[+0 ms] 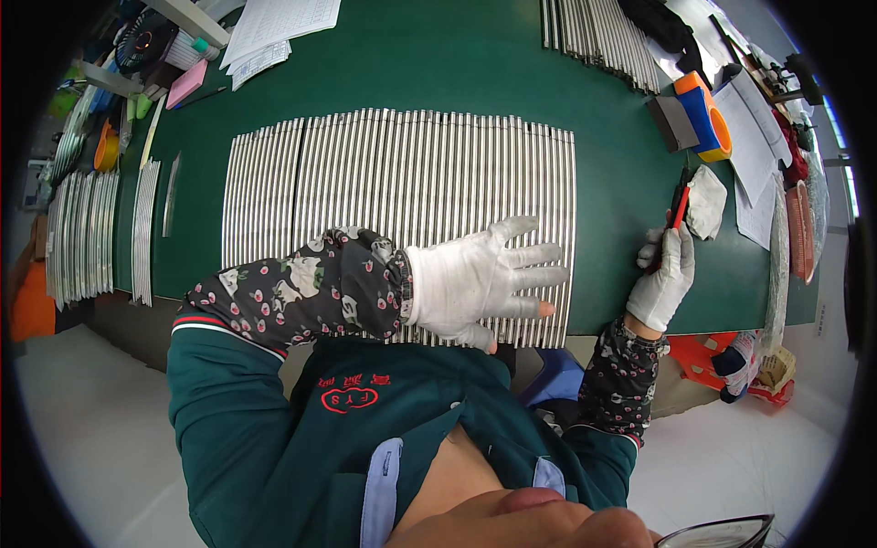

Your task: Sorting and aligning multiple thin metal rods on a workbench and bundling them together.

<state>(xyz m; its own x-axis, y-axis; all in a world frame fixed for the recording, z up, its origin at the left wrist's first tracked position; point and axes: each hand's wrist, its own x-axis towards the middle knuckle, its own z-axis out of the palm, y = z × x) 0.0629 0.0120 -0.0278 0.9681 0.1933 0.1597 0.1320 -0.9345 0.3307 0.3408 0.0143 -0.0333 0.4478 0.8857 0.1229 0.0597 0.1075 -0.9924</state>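
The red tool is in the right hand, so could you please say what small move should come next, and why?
Probably bring the red tool over to the metal rods: the right hand holds it off to their right, while the left hand lies spread across them.

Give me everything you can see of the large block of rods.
The rods look metallic: slim, straight, silvery, laid side by side on the green table. Their far ends are slightly uneven, and a narrow dark gap shows toward the left. The left hand, fingers spread, appears to rest on their right part.
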